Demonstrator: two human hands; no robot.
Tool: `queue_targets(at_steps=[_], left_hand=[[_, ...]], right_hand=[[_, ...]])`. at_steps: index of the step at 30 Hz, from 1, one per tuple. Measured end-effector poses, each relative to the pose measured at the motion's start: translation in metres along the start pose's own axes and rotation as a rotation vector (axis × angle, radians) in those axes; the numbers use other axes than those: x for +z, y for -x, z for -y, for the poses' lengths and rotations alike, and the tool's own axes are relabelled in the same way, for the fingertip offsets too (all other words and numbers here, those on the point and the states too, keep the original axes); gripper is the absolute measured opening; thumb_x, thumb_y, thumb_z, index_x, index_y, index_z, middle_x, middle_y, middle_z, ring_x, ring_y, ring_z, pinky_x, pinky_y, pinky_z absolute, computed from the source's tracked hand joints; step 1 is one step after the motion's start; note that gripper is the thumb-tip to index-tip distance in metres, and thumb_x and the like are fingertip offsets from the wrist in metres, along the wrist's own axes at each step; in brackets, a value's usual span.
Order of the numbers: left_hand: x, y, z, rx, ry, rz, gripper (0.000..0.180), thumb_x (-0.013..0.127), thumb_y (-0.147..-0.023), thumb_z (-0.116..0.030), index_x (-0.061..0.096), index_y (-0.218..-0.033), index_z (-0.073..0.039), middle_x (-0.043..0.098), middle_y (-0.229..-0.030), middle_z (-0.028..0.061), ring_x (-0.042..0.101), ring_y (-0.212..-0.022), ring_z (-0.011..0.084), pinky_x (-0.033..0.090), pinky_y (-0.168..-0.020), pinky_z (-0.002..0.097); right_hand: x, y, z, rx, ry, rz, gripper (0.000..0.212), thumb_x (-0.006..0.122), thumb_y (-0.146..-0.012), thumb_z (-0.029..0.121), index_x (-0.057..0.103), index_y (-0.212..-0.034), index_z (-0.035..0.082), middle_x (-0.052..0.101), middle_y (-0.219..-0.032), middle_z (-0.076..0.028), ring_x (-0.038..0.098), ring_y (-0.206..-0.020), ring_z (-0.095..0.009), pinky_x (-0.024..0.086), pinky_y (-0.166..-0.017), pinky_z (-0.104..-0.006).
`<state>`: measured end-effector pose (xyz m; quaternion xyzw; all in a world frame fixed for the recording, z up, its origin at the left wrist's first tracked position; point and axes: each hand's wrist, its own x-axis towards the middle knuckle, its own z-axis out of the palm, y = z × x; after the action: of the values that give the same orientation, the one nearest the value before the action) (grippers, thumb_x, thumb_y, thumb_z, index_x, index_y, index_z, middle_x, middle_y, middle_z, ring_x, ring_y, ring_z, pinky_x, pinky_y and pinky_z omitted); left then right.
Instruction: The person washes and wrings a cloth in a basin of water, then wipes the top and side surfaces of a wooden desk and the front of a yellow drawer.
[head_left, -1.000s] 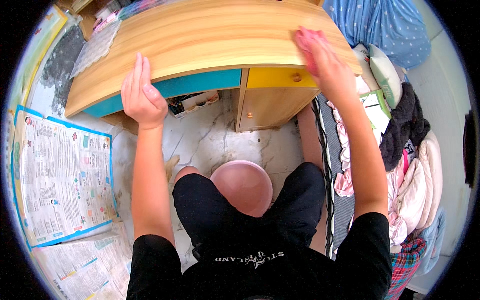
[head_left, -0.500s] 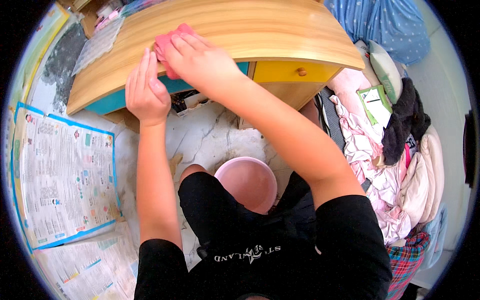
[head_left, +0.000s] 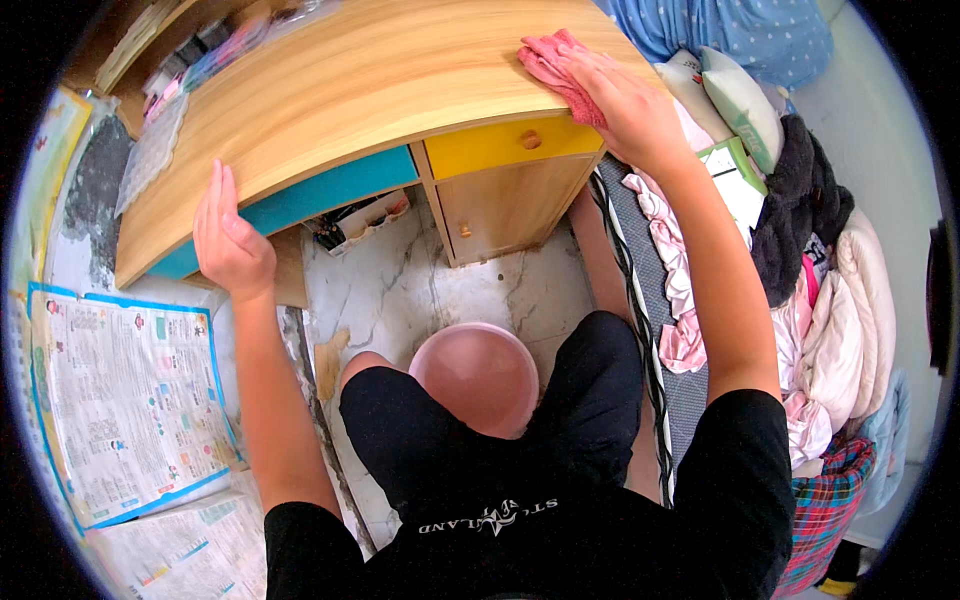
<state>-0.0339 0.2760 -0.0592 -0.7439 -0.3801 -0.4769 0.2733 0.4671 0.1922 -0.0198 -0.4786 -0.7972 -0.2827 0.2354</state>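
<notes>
My right hand [head_left: 632, 108] presses a folded pink cloth [head_left: 556, 72] onto the wooden desk top [head_left: 400, 75], close to its right front corner. Part of the cloth shows past the fingertips and along the front edge. At the desk's front left edge, my left hand [head_left: 232, 235] is held upright with its fingers stretched out and nothing in it. Whether its palm touches the edge I cannot tell. Below the top are a teal drawer front [head_left: 335, 188] and a yellow drawer [head_left: 505, 146] with a round wooden knob.
A pink basin [head_left: 475, 378] stands on the marbled floor between my knees. To the right, a bed holds rumpled pink clothes [head_left: 683, 340], a dark furry garment [head_left: 785, 235] and a pillow [head_left: 742, 105]. A clear plastic sheet [head_left: 152, 155] lies at the desk's left end. Blue-bordered posters [head_left: 130, 400] line the left side.
My right hand has carried the cloth rightward along the desk top, from beside my left hand to the right corner. My left hand has moved slightly left and down.
</notes>
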Motion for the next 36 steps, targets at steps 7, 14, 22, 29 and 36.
queue_targets(at_steps=[7,14,22,29,36], left_hand=[[-0.006,0.000,0.002,0.020,-0.043,0.064,0.055,0.029,-0.111,-0.019,0.073,-0.133,0.005,0.072,-0.142,0.0202,0.070,-0.127,0.0388,0.052,-0.110,0.0461],[-0.004,0.000,-0.006,-0.034,-0.047,0.126,0.054,0.029,-0.113,-0.020,0.070,-0.139,0.005,0.067,-0.148,0.0207,0.065,-0.135,0.0391,0.048,-0.116,0.0464],[0.011,-0.049,-0.087,-0.076,0.032,0.393,0.052,0.041,-0.113,-0.025,0.055,-0.154,0.004,0.048,-0.167,0.0205,0.038,-0.158,0.0423,0.029,-0.129,0.0527],[0.108,-0.160,-0.217,0.346,0.287,0.453,0.045,0.054,-0.109,-0.023,0.059,-0.150,-0.006,0.048,-0.167,0.0164,0.034,-0.158,0.0425,0.026,-0.131,0.0514],[0.234,-0.204,-0.248,0.341,0.522,0.739,0.062,0.051,-0.112,-0.046,0.055,-0.155,-0.001,0.047,-0.166,0.0219,0.036,-0.158,0.0415,0.029,-0.130,0.0469]], right_hand=[[-0.016,0.028,-0.044,-0.064,-0.028,-0.037,0.055,0.074,-0.090,0.004,0.063,-0.143,0.006,0.070,-0.141,-0.017,0.067,-0.132,-0.036,0.054,-0.114,-0.0447],[-0.009,0.071,-0.076,0.376,-0.486,-0.089,0.079,0.090,-0.077,0.003,0.057,-0.148,0.005,0.063,-0.150,-0.014,0.062,-0.138,-0.029,0.049,-0.117,-0.0414],[0.015,0.091,-0.028,0.938,-1.967,-0.411,0.058,0.081,-0.096,0.012,0.055,-0.148,0.006,0.075,-0.115,-0.010,0.075,-0.095,-0.024,0.061,-0.083,-0.0360],[0.016,0.060,-0.060,1.162,-2.039,-0.530,0.042,0.080,-0.098,0.022,0.065,-0.134,0.007,0.072,-0.100,-0.007,0.068,-0.080,-0.017,0.058,-0.072,-0.0345],[0.008,0.076,-0.067,1.336,-2.098,-0.426,0.023,0.076,-0.093,0.018,0.068,-0.111,0.005,0.074,-0.099,-0.008,0.072,-0.085,-0.019,0.061,-0.077,-0.0333]])
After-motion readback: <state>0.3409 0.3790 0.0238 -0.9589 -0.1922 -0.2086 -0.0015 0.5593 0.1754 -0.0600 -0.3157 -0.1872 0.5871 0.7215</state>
